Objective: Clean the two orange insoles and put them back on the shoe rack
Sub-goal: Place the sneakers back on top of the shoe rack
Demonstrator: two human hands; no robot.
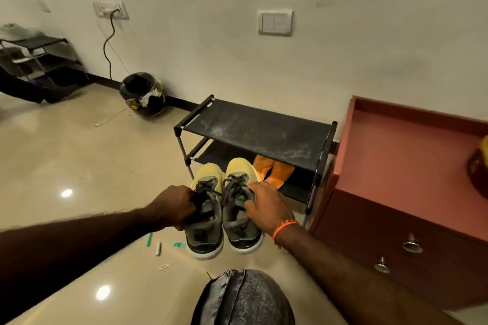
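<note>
Just in front of the shoe rack (253, 129), both hands are gripping shoes, the left hand (175, 208) one shoe (204, 216), the right hand (266, 208) the other (241, 208), while two orange insoles (274, 173) are lying on the lower shelf.

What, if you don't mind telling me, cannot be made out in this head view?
- Orange insoles: the far ends are hidden under the shoe rack's top shelf, the near ends behind the right shoe.
- Left hand: its fingertips are tucked inside the left shoe, so the grip there is unseen.
- Object on the red cabinet: cut off by the right edge.
</note>
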